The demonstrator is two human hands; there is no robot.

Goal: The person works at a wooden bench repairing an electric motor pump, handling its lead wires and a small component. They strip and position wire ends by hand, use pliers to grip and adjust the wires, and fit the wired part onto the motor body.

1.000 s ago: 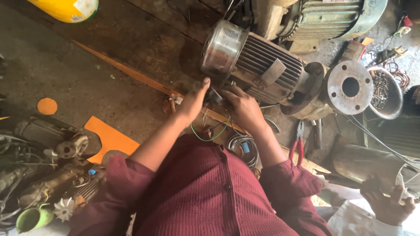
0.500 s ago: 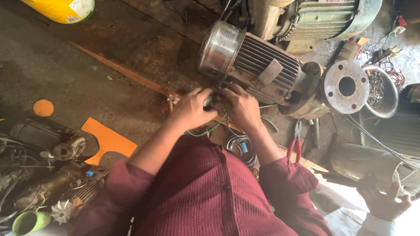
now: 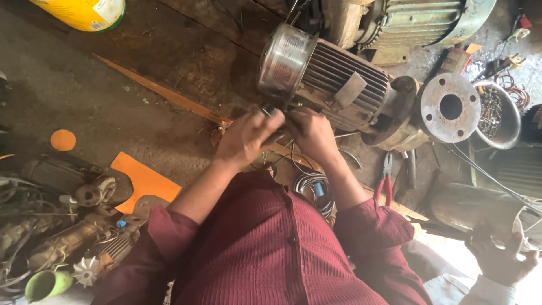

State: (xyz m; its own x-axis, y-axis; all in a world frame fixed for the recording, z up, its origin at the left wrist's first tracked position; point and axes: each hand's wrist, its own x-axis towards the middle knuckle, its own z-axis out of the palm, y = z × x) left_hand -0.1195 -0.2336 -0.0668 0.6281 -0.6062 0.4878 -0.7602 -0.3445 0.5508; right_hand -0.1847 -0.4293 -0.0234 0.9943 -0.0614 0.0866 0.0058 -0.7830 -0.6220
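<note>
A grey finned electric motor (image 3: pixel 344 85) with a shiny steel fan cover (image 3: pixel 282 59) lies on the dirty workshop floor in front of me. My left hand (image 3: pixel 245 138) is curled just below the fan cover, its fingertips pinching a small dark part (image 3: pixel 270 110) by the motor's lower edge. My right hand (image 3: pixel 311 134) sits close beside it, fingers bent against the underside of the motor body; what it grips is hidden. Both of my sleeves are maroon. A coil of grey wire (image 3: pixel 313 189) lies under my wrists.
Red-handled pliers (image 3: pixel 385 183) lie right of my arm. A rusty flange (image 3: pixel 450 107), a bowl of metal scraps (image 3: pixel 499 113) and a second motor (image 3: pixel 418 20) are at the right and back. Orange card pieces (image 3: pixel 144 181), old motor parts (image 3: pixel 68 237) at left. Another person's hand (image 3: pixel 499 257) at bottom right.
My left hand, spread open against the motor a second ago, has closed and drawn in beside my right hand at the fan cover end. The view has shifted slightly.
</note>
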